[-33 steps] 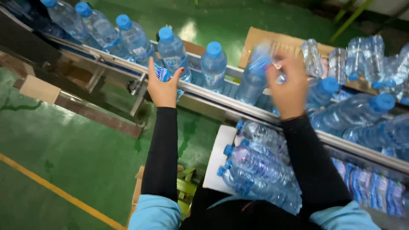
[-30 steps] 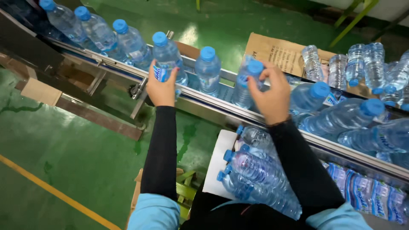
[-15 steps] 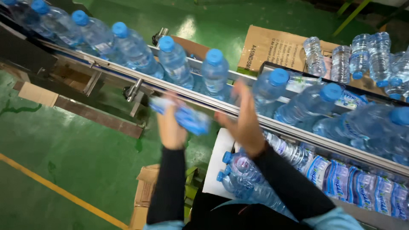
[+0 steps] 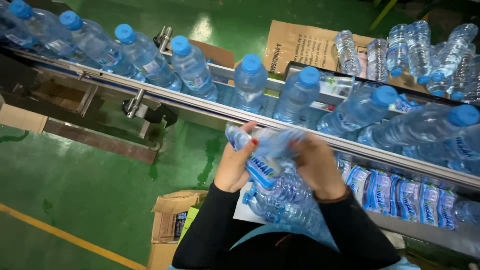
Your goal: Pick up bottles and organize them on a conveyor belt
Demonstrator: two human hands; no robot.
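While the line of capped bottles (image 4: 250, 82) stands along the conveyor (image 4: 200, 107), one water bottle (image 4: 262, 160) is held just off its near edge, long axis tilted, one end aimed up-left, though blur hides which end. It's gripped by both hands: left hand (image 4: 235, 167) wrapped round the labelled part, right hand (image 4: 315, 167) closed on the other end. Roughly ten upright bottles can be counted; the pile (image 4: 287, 210) below can't be
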